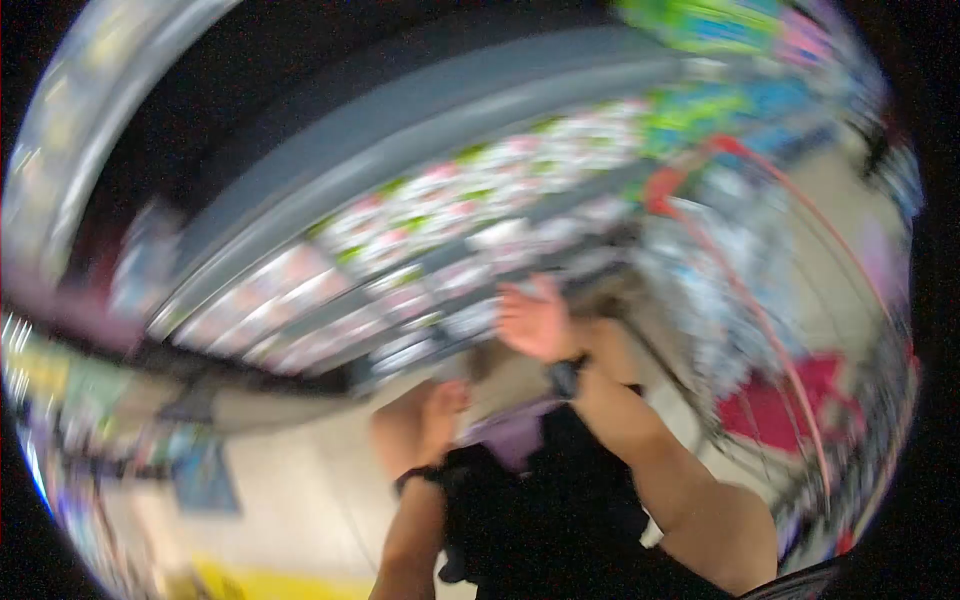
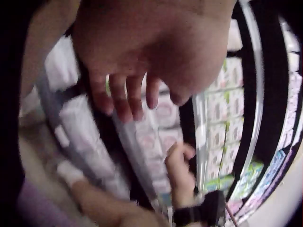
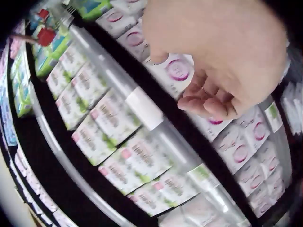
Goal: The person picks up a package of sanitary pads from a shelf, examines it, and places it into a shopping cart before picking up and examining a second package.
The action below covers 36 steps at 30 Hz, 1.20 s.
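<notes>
My right hand (image 1: 535,320) is held out toward the lower shelves, palm up. In the right wrist view the right hand (image 3: 220,56) hangs over white packs with pink rings (image 3: 240,152), its fingers loosely bent and nothing visible in them. Whether it touches a pack cannot be told. Lower and to the left in the head view is my left hand (image 1: 442,410), blurred. The left wrist view shows the left hand (image 2: 151,52) with relaxed, slightly spread fingers and no object, in front of the shelves; beyond it appears the right hand (image 2: 180,165).
White boxes with green and pink print (image 3: 113,116) line a neighbouring shelf behind a grey rail (image 3: 102,61). A cart with a red-orange frame (image 1: 745,290) stands at the right, with a bright pink item (image 1: 770,405) by it. Pale floor (image 1: 300,480) lies at the lower left.
</notes>
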### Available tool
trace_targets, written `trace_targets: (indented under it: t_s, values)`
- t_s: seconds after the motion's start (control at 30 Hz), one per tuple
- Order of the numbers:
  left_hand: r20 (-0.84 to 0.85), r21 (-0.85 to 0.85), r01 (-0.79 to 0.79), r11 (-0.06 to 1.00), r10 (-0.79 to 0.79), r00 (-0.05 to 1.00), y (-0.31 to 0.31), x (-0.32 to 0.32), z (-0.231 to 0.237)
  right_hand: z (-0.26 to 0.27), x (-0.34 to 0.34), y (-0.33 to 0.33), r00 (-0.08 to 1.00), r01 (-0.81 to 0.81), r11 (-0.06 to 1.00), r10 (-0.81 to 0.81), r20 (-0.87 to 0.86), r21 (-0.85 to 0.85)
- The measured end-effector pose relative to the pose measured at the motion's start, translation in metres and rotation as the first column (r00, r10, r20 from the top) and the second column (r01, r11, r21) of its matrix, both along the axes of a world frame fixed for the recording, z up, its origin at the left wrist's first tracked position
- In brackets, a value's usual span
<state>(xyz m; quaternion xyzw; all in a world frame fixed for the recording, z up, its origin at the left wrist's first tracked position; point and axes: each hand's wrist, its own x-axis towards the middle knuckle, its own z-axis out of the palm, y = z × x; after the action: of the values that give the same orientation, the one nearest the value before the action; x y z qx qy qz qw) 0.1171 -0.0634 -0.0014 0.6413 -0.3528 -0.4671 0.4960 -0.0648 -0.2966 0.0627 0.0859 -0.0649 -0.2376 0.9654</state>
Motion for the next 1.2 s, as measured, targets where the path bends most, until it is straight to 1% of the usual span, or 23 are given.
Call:
trace_targets:
  t_s: [0.03, 0.07, 0.13, 0.17, 0.2, 0.23, 0.27, 0.33, 0.37, 0.4, 0.47, 0.5, 0.6, 0.67, 0.7, 0.73, 0.8, 0.9, 0.93, 1.03, 1.1, 1.17, 1.2]
  values:
    - [-0.013, 0.017, -0.038, 0.999, 0.038, 0.999, 0.002, -0.001, 0.031, -0.025, 0.007, 0.007, 0.998, -0.026, 0.998, 0.030, -0.057, 0.060]
    - [-0.026, -0.046, -0.081, 0.996, 0.080, 0.996, 0.010, 0.008, 0.030, -0.053, 0.008, 0.006, 0.988, -0.019, 0.994, 0.034, -0.148, 0.105]
    - [0.357, 0.024, -0.146, 0.989, 0.128, 0.926, 0.024, 0.025, 0.107, -0.110, 0.007, -0.003, 0.928, 0.083, 0.986, -0.023, -0.371, 0.145]
    - [0.294, -0.135, -0.211, 0.968, 0.243, 0.925, 0.037, 0.054, 0.093, -0.131, 0.007, -0.009, 0.883, 0.144, 0.979, -0.061, -0.465, 0.145]
    - [0.199, -0.295, -0.269, 0.917, 0.334, 0.921, 0.049, 0.086, 0.062, -0.134, 0.005, -0.015, 0.843, 0.182, 0.976, -0.090, -0.530, 0.123]
    - [0.067, -0.341, -0.339, 0.877, 0.383, 0.921, 0.066, 0.124, 0.054, -0.136, 0.004, -0.022, 0.796, 0.214, 0.972, -0.115, -0.594, 0.098]
    - [0.314, -0.385, -0.333, 0.861, 0.461, 0.830, 0.084, 0.165, 0.048, -0.130, 0.002, -0.035, 0.806, 0.221, 0.973, -0.145, -0.574, 0.065]
    - [0.361, -0.387, -0.483, 0.785, 0.611, 0.704, 0.091, 0.196, 0.128, -0.113, -0.010, -0.051, 0.828, 0.258, 0.966, -0.204, -0.523, 0.032]
    - [0.444, -0.428, -0.469, 0.773, 0.632, 0.636, 0.099, 0.221, 0.151, -0.109, -0.015, -0.055, 0.839, 0.277, 0.960, -0.219, -0.499, 0.045]
    - [0.452, -0.480, -0.470, 0.741, 0.668, 0.592, 0.099, 0.233, 0.183, -0.105, -0.018, -0.055, 0.850, 0.299, 0.952, -0.235, -0.472, 0.064]
    - [0.640, -0.468, -0.461, 0.754, 0.649, 0.411, 0.093, 0.250, 0.251, -0.093, -0.022, -0.051, 0.805, 0.344, 0.938, -0.277, -0.525, 0.034]
    - [0.676, -0.500, -0.432, 0.750, 0.650, 0.348, 0.087, 0.262, 0.279, -0.090, -0.023, -0.049, 0.780, 0.371, 0.928, -0.301, -0.548, 0.018]
    - [0.722, -0.580, -0.360, 0.731, 0.666, 0.188, 0.064, 0.286, 0.355, -0.096, -0.026, -0.051, 0.816, 0.351, 0.936, -0.297, -0.497, 0.017]
    - [0.799, -0.601, -0.191, 0.776, 0.577, -0.168, 0.046, 0.316, 0.396, -0.103, -0.028, -0.053, 0.803, 0.347, 0.938, -0.295, -0.518, 0.004]
    - [0.832, -0.537, -0.259, 0.803, 0.453, -0.320, 0.031, 0.296, 0.420, -0.106, -0.027, -0.053, 0.796, 0.344, 0.939, -0.295, -0.529, -0.005]
    - [0.828, -0.487, -0.203, 0.850, 0.375, -0.417, 0.021, 0.310, 0.435, -0.108, -0.027, -0.052, 0.782, 0.344, 0.938, -0.305, -0.543, -0.032]
    - [0.885, -0.378, -0.312, 0.872, 0.242, -0.397, 0.000, 0.327, 0.455, -0.110, -0.026, -0.046, 0.750, 0.346, 0.934, -0.333, -0.572, -0.090]
    - [0.934, -0.227, -0.462, 0.857, 0.057, -0.352, -0.035, 0.349, 0.475, -0.111, -0.025, -0.044, 0.779, 0.314, 0.947, -0.300, -0.551, -0.070]
    - [0.948, -0.158, -0.465, 0.871, 0.002, -0.318, -0.045, 0.358, 0.482, -0.108, -0.025, -0.044, 0.792, 0.301, 0.951, -0.289, -0.538, -0.068]
    - [0.967, 0.063, -0.450, 0.891, -0.166, -0.192, -0.076, 0.366, 0.494, -0.084, -0.023, -0.037, 0.813, 0.422, 0.906, -0.370, -0.449, 0.017]
    - [0.946, 0.163, -0.543, 0.824, -0.286, -0.151, -0.096, 0.386, 0.491, -0.071, -0.021, -0.036, 0.813, 0.456, 0.889, -0.396, -0.427, 0.044]
    - [0.822, 0.443, -0.537, 0.718, -0.564, -0.077, -0.117, 0.390, 0.498, -0.074, -0.018, -0.038, 0.833, 0.455, 0.889, -0.404, -0.378, 0.052]
    - [0.859, 0.388, -0.482, 0.786, -0.497, -0.119, -0.124, 0.388, 0.499, -0.077, -0.015, -0.038, 0.853, 0.437, 0.898, -0.399, -0.338, 0.044]
